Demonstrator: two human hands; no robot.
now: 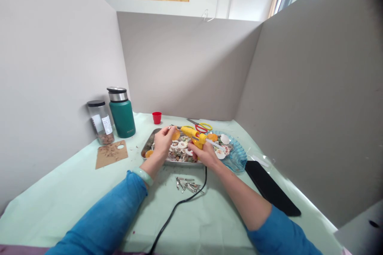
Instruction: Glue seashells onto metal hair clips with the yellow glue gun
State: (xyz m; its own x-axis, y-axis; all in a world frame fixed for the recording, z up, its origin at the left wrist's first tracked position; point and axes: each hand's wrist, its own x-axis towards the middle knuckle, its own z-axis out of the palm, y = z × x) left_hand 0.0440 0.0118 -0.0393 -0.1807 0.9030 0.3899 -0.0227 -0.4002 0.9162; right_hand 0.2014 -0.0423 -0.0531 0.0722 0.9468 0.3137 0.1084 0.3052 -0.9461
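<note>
My right hand (206,154) is wrapped round a yellow hot glue gun (194,137), its nozzle pointing left. A pale glue stick (214,144) sticks out of its back end. My left hand (163,140) is closed in a pinch on an orange shell (176,134), close to the nozzle. Whether the nozzle touches the shell I cannot tell. Both hands are over a metal tray (173,163) filled with small shells (183,145). Several silver hair clips (188,185) lie on the table in front of the tray.
A blue scalloped plate (238,155) with shells stands right of the tray, near a black flat case (271,189). Scissors (203,126) and a red cup (156,118) are behind. Left are a green bottle (122,117), a jar (101,123) and cardboard (111,155). A black cord (176,207) runs forward.
</note>
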